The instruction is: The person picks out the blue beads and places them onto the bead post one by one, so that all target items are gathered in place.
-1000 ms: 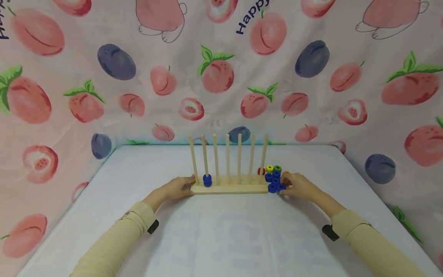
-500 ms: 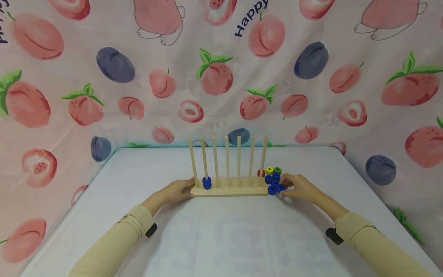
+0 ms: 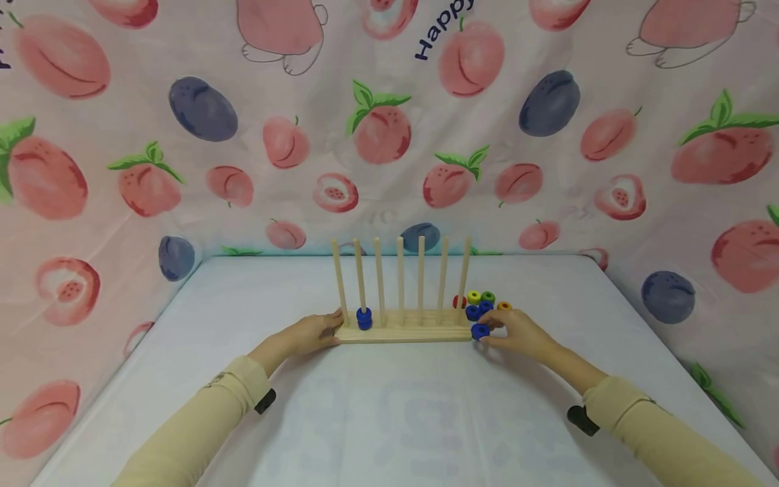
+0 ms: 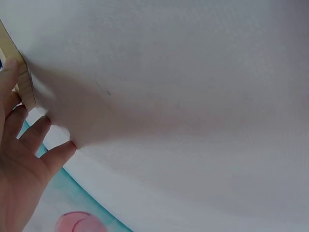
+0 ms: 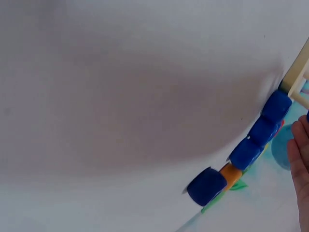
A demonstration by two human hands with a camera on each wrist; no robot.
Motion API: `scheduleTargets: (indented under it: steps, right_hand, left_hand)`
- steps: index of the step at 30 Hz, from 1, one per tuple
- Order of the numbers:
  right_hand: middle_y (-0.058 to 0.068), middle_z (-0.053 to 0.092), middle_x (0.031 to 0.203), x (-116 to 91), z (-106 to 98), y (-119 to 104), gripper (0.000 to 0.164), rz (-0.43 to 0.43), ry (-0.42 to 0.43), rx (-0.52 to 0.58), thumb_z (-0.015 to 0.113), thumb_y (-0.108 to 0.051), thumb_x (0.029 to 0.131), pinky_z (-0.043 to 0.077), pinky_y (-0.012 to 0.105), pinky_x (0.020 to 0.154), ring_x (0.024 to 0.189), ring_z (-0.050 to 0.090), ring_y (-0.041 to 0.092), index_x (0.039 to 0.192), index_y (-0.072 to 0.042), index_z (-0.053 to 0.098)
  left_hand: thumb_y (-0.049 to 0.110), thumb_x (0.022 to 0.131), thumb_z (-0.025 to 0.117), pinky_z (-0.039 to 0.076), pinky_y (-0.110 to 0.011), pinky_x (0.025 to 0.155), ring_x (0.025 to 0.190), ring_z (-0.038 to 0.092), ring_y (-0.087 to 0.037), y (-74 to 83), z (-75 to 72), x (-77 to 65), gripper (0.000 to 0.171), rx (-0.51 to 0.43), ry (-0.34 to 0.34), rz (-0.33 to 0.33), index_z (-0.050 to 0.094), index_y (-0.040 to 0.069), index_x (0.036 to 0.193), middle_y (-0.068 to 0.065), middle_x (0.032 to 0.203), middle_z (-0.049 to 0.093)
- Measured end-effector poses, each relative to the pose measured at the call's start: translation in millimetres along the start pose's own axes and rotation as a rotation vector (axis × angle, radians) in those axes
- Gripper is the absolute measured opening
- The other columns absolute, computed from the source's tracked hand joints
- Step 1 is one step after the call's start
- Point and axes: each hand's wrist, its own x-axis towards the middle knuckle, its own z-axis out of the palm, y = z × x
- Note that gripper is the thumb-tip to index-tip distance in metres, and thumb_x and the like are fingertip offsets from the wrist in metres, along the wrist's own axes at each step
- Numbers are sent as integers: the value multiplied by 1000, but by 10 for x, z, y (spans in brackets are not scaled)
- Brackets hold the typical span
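A wooden peg stand (image 3: 404, 333) with several upright rods sits on the table, and blue beads (image 3: 364, 318) are stacked on its second rod from the left. My left hand (image 3: 313, 333) grips the stand's left end; in the left wrist view, fingers of the left hand (image 4: 26, 159) lie at the corner of the wooden base (image 4: 24, 77). At the stand's right end, my right hand (image 3: 517, 333) pinches a blue bead (image 3: 480, 331) between thumb and fingers. In the right wrist view the right hand (image 5: 301, 162) is at the edge, with only a sliver of blue at its fingertips.
Behind the right hand lie loose beads: blue (image 3: 473, 312), red (image 3: 459, 302), yellow (image 3: 473, 297), green (image 3: 487, 297) and orange (image 3: 504, 306). More blue beads (image 5: 263, 130) line up in the right wrist view. A fruit-printed cloth (image 3: 389, 189) hangs behind the white table (image 3: 402, 406).
My right hand has moved a little left with a blue bead toward the stand's right end, uncovering the orange bead. My left hand stays on the stand.
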Motion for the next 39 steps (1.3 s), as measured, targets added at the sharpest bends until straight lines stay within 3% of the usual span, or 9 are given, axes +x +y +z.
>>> scheduleTargets:
  steps: [7, 12, 25, 31, 39]
  right_hand:
    - [7, 71, 89, 30, 106, -141, 27, -20, 41, 24, 73, -13, 81, 57, 41, 76, 84, 66, 21, 103, 2, 66]
    - [12, 72, 94, 80, 160, -198, 29, -59, 73, 43, 73, -13, 81, 58, 39, 78, 88, 68, 25, 104, 2, 65]
    - [11, 72, 99, 263, 200, -383, 33, -111, 164, 118, 74, -11, 80, 56, 45, 84, 93, 67, 26, 110, 1, 65]
    - [12, 72, 99, 381, 210, -571, 32, -200, 218, 96, 74, -9, 80, 56, 45, 82, 90, 68, 25, 109, 1, 66]
    - [13, 72, 99, 611, 149, -895, 32, -315, 224, 104, 73, -8, 80, 57, 40, 81, 90, 67, 24, 109, 2, 66]
  left_hand:
    - [19, 94, 57, 33, -51, 111, 132, 37, -42, 33, 7, -9, 55, 2, -19, -22, 38, -7, 139, -24, 147, 31]
    - [18, 93, 59, 33, -52, 110, 132, 38, -43, 35, 11, -14, 55, -17, -4, -42, 39, -7, 138, -24, 146, 33]
    - [18, 92, 60, 33, -51, 111, 132, 38, -42, 47, 14, 45, 57, -35, 25, -67, 39, -7, 138, -24, 146, 34]
    - [17, 92, 60, 31, -51, 112, 133, 37, -42, 67, 20, 59, 56, -45, 28, -74, 39, -6, 139, -23, 146, 34]
    - [16, 92, 60, 31, -52, 112, 133, 37, -42, 31, 27, 42, 54, -51, 19, -97, 41, -5, 138, -23, 147, 33]
